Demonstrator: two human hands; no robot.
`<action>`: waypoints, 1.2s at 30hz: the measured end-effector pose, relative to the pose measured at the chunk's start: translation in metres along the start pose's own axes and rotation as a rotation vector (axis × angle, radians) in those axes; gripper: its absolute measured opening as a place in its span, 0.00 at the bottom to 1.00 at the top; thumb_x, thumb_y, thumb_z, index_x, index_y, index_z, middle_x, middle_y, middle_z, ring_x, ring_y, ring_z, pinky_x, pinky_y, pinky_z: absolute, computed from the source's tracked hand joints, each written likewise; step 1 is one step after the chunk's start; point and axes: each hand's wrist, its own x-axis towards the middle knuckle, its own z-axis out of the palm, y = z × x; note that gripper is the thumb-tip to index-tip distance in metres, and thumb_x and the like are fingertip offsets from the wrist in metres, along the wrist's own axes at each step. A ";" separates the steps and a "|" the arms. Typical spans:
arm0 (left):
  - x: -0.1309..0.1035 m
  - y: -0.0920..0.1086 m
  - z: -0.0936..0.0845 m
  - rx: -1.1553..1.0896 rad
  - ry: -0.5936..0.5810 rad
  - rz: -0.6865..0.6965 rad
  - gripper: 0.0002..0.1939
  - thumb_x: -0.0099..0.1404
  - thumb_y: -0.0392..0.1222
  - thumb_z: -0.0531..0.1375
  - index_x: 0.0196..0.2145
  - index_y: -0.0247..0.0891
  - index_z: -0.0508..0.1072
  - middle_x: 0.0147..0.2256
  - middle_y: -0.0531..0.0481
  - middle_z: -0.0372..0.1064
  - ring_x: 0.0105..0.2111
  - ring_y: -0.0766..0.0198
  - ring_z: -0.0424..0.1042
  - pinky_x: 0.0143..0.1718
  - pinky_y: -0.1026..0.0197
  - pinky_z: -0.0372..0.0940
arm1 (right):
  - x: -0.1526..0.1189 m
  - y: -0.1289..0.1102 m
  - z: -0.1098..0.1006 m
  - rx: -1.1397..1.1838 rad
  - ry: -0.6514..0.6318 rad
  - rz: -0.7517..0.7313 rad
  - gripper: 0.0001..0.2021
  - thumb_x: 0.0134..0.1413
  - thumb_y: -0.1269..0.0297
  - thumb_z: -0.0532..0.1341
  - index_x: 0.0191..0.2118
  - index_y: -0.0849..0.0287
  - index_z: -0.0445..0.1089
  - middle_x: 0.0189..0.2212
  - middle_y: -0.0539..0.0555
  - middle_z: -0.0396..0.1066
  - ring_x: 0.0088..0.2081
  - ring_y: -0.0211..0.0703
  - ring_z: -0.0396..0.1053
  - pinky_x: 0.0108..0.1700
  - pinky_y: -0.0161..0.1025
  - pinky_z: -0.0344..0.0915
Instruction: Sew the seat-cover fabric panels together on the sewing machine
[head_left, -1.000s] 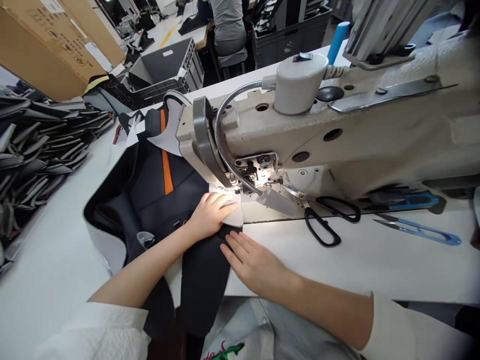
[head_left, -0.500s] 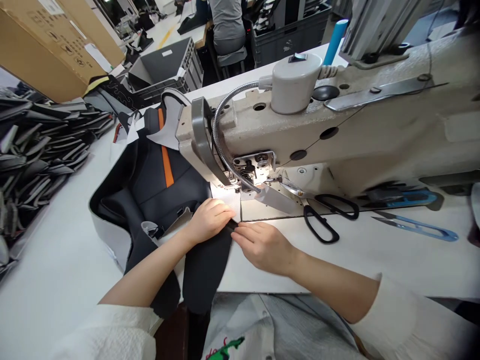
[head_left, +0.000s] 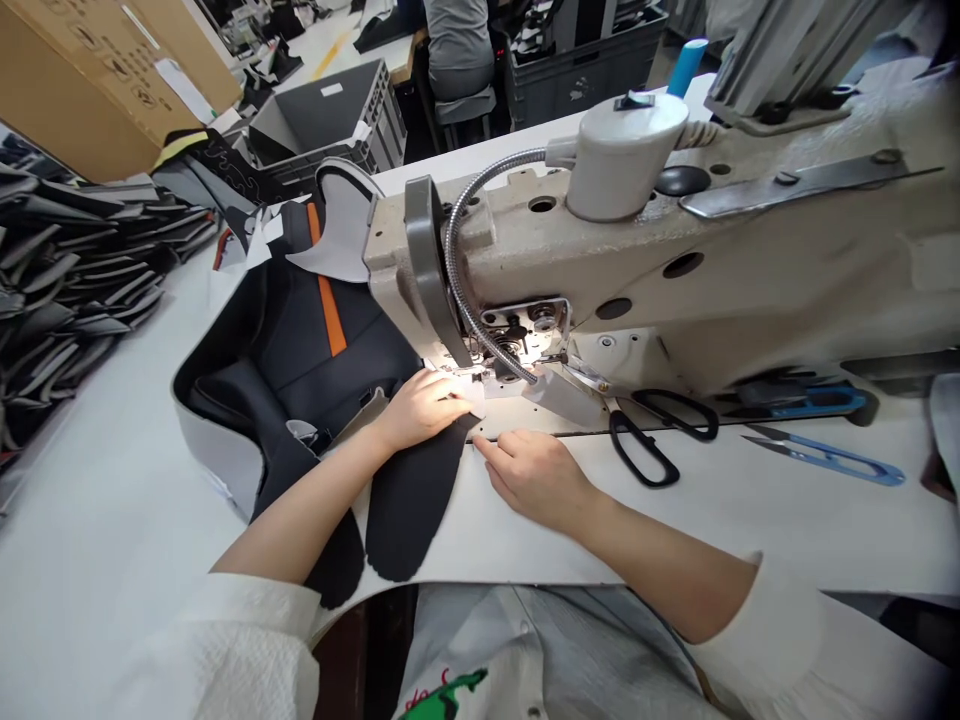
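A black sewn cover (head_left: pixel 300 345) with an orange stripe and light grey backing lies bunched left of the sewing machine (head_left: pixel 480 245). Its front flap (head_left: pixel 412 505) hangs toward the table's front edge. My left hand (head_left: pixel 424 410) is closed over the cover's edge close to the lit needle area, thumb along the pale backing. Just right of the flap, my right hand (head_left: pixel 536 480) touches the edge of the machine bed with a stretched index finger. Its other fingers are curled, and I see nothing in them. The needle tip itself is hard to make out.
Black-handled scissors (head_left: pixel 645 445) lie beside the machine bed, with blue thread snips (head_left: pixel 832 458) farther right. Stacked grey-black pieces (head_left: pixel 75 260) fill the left side. Behind stand a cardboard box (head_left: pixel 112 80), a grey crate (head_left: pixel 330 115) and a seated person (head_left: pixel 459 50).
My right hand has let go of the cover's edge and sits slightly apart from it. The cover's edge has moved up toward the needle under my left hand. The view has shifted slightly.
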 end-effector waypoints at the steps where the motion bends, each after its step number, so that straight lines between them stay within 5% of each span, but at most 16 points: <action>1: 0.001 -0.004 0.001 0.008 -0.001 -0.009 0.11 0.66 0.38 0.53 0.35 0.43 0.76 0.34 0.51 0.73 0.36 0.64 0.68 0.41 0.59 0.61 | 0.000 0.000 -0.001 -0.003 0.001 0.001 0.14 0.58 0.70 0.53 0.48 0.62 0.70 0.24 0.51 0.64 0.27 0.39 0.60 0.30 0.39 0.52; 11: 0.019 -0.034 0.008 -0.134 0.106 -0.127 0.16 0.68 0.45 0.50 0.37 0.38 0.76 0.38 0.47 0.75 0.43 0.60 0.71 0.43 0.57 0.67 | 0.002 0.000 -0.003 0.024 -0.055 0.013 0.14 0.58 0.71 0.52 0.48 0.61 0.70 0.23 0.51 0.63 0.27 0.38 0.60 0.31 0.38 0.52; 16: 0.028 -0.036 0.003 -0.208 0.163 -0.102 0.18 0.68 0.44 0.49 0.31 0.36 0.76 0.37 0.45 0.75 0.49 0.58 0.69 0.52 0.54 0.63 | 0.001 0.000 -0.004 0.027 -0.047 0.007 0.14 0.59 0.71 0.51 0.47 0.61 0.70 0.22 0.51 0.63 0.26 0.37 0.59 0.30 0.37 0.51; 25: 0.021 -0.035 0.009 -0.170 0.161 -0.149 0.14 0.67 0.43 0.52 0.39 0.37 0.75 0.40 0.45 0.74 0.47 0.58 0.70 0.49 0.55 0.65 | -0.001 0.004 -0.011 0.062 -0.033 0.008 0.14 0.57 0.72 0.51 0.45 0.59 0.71 0.26 0.52 0.65 0.29 0.38 0.61 0.32 0.36 0.54; 32: 0.006 -0.042 0.019 -0.081 0.274 -0.281 0.12 0.64 0.41 0.54 0.29 0.38 0.75 0.36 0.45 0.72 0.39 0.59 0.71 0.43 0.54 0.67 | -0.063 0.047 -0.053 -0.207 0.177 0.283 0.13 0.58 0.69 0.55 0.46 0.58 0.71 0.42 0.59 0.68 0.44 0.49 0.64 0.48 0.46 0.60; 36: 0.005 -0.047 0.019 -0.098 0.456 -0.494 0.09 0.63 0.37 0.53 0.32 0.37 0.74 0.40 0.43 0.70 0.43 0.59 0.67 0.46 0.54 0.65 | -0.094 0.070 -0.067 -0.315 0.056 0.368 0.18 0.59 0.60 0.54 0.53 0.58 0.65 0.52 0.61 0.62 0.52 0.54 0.60 0.55 0.53 0.56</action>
